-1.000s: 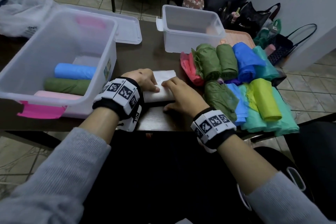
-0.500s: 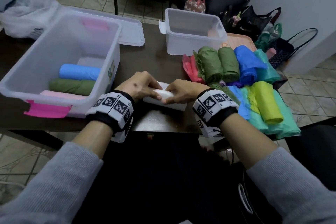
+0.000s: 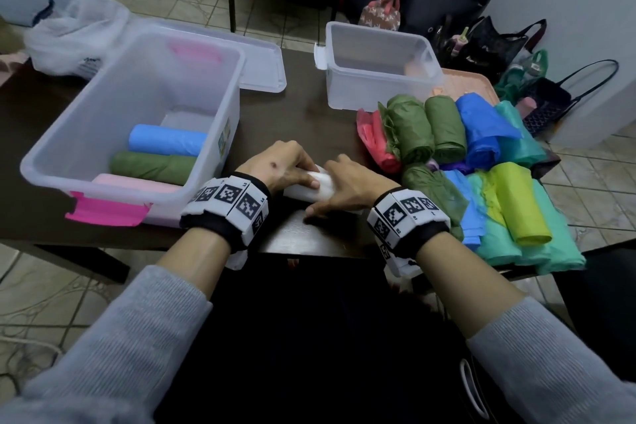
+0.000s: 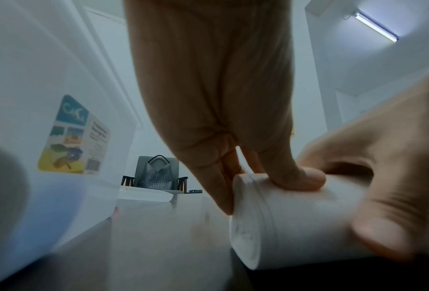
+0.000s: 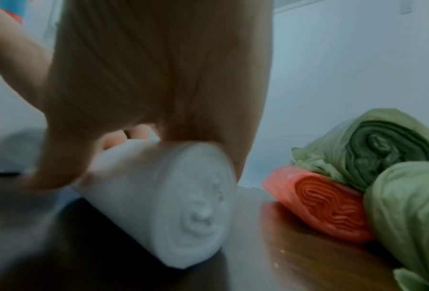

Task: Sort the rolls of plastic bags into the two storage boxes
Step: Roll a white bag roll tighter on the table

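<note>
A white roll of plastic bags (image 3: pixel 318 188) lies on the dark table near its front edge. My left hand (image 3: pixel 285 170) and my right hand (image 3: pixel 344 188) both grip it, fingers curled over the top and thumbs on the near side. The left wrist view shows the white roll (image 4: pixel 283 226) end-on under my thumb; the right wrist view shows its other spiral end (image 5: pixel 183 196). The large clear box (image 3: pixel 137 86) at the left holds a blue roll (image 3: pixel 165 141), a green roll (image 3: pixel 151 165) and a pink roll (image 3: pixel 130 182). The small clear box (image 3: pixel 378 79) stands behind.
A pile of several rolls lies at the right: red (image 3: pixel 377 144), olive green (image 3: pixel 444 131), blue (image 3: pixel 480 127), teal (image 3: pixel 557 248), yellow-green (image 3: pixel 516 203). The large box's lid (image 3: pixel 265 69) rests behind it. A crumpled white bag (image 3: pixel 75 34) sits far left. Handbags stand on the floor beyond.
The flat white bag strip has been rolled up between both hands into a tight roll. Both hands have drawn together and curled round it.
</note>
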